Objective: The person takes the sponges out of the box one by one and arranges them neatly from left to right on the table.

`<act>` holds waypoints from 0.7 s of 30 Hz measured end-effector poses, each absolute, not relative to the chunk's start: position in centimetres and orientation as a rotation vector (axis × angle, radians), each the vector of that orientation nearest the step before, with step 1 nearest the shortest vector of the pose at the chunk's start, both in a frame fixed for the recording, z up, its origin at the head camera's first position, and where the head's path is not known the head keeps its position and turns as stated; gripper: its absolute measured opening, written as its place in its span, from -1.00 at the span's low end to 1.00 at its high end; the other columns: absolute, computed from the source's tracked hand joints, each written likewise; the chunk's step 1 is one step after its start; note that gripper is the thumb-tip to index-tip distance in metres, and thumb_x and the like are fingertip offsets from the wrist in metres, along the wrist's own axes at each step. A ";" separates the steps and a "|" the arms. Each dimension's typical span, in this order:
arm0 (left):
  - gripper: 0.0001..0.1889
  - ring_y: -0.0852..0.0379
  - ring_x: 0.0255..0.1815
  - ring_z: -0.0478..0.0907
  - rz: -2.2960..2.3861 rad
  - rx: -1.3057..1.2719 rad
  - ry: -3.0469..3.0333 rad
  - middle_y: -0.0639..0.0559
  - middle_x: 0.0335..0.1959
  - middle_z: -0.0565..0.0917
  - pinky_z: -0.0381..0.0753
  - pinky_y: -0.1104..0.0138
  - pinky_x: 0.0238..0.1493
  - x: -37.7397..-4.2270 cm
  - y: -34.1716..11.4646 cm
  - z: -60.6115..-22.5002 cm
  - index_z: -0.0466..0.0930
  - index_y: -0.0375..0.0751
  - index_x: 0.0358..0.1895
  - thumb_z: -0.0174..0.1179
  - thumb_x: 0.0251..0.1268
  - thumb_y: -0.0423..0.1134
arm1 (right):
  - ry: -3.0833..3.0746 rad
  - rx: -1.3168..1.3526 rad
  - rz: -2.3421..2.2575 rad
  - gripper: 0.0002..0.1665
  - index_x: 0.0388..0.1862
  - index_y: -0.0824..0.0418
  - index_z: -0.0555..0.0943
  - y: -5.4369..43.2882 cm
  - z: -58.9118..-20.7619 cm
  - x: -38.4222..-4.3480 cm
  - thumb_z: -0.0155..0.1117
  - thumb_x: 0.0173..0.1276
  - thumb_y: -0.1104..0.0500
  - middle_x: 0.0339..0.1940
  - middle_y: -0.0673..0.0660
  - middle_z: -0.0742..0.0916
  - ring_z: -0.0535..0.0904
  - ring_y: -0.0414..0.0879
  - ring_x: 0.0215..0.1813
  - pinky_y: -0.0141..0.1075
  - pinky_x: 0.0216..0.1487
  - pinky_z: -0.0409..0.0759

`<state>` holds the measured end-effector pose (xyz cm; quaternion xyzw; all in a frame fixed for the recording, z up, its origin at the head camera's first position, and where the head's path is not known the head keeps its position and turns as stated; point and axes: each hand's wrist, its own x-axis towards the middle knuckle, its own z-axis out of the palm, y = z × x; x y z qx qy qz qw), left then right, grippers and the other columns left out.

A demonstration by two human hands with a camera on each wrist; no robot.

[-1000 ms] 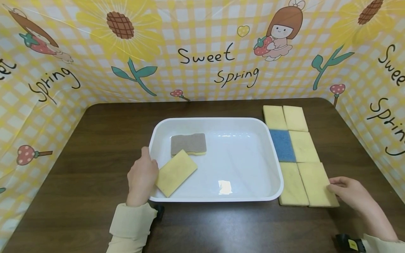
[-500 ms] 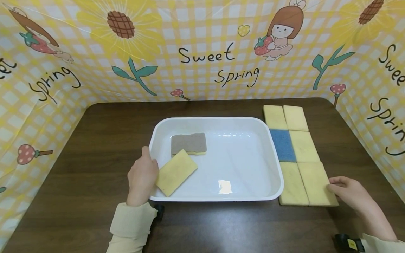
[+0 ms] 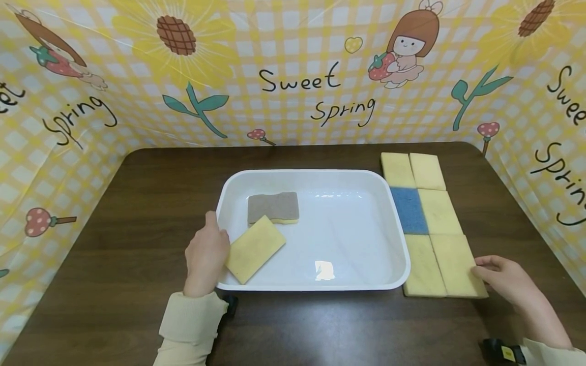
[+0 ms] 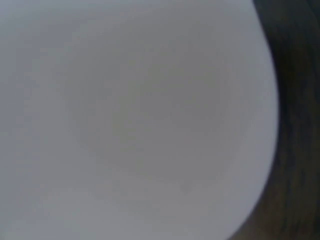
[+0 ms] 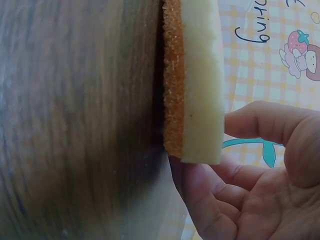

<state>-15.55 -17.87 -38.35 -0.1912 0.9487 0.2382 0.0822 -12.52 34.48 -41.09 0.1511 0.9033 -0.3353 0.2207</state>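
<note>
My left hand [image 3: 207,256] grips the left rim of a white tray [image 3: 403,272]. Inside the tray, close to this hand, a plain yellow sponge [image 3: 256,250] lies at a slant against a grey-topped sponge [image 3: 273,206]. The left wrist view is blurred and filled by the white tray [image 4: 262,100]. On the right, my right hand [image 3: 505,277] pinches the outer edge of the nearest right sponge [image 3: 459,266]. The right wrist view shows that sponge's [image 5: 202,90] yellow body with an orange scouring layer beneath, thumb against the yellow face and fingers at its end.
Several more sponges lie side by side in two columns along the tray's right, yellow faces up except one blue face [image 3: 409,211]. They rest on a dark wooden table [image 3: 151,213]. A yellow checked cloth [image 3: 293,51] with printed flowers stands around the back and sides.
The near right sponge shifts very slightly left with my right hand. The left hand and the sponges in the tray stay practically where they were.
</note>
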 end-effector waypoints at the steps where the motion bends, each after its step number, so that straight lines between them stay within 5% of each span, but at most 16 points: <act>1: -0.52 -0.05 -0.54 0.47 0.712 -0.573 2.831 -0.43 -0.18 0.60 0.32 0.29 -0.61 -15.6 -17.9 -38.3 0.05 -0.37 0.35 -0.16 0.45 -0.27 | 2.496 0.420 -0.931 -0.29 0.20 0.65 0.26 34.5 -41.1 -12.5 0.04 0.42 0.02 0.15 0.65 0.45 0.62 0.00 -0.13 -0.23 -0.21 0.61; 16: -0.51 -0.05 -0.54 0.46 0.709 -0.567 2.834 -0.42 -0.20 0.60 0.31 0.29 -0.63 -15.6 -17.9 -38.4 0.04 -0.36 0.36 -0.17 0.45 -0.27 | 2.499 0.431 -0.960 -0.29 0.19 0.64 0.28 34.3 -41.0 -12.4 0.07 0.41 0.02 0.12 0.63 0.48 0.61 -0.14 -0.20 -0.26 -0.23 0.61; 21: -0.54 -0.01 -0.59 0.42 0.695 -0.543 2.851 -0.34 -0.37 0.60 0.29 0.29 -0.64 -15.6 -18.0 -38.4 0.07 -0.38 0.33 -0.17 0.45 -0.28 | 2.474 0.417 -0.977 -0.28 0.21 0.65 0.25 34.5 -41.0 -12.4 0.04 0.43 0.01 0.12 0.62 0.50 0.62 -0.16 -0.20 -0.25 -0.21 0.60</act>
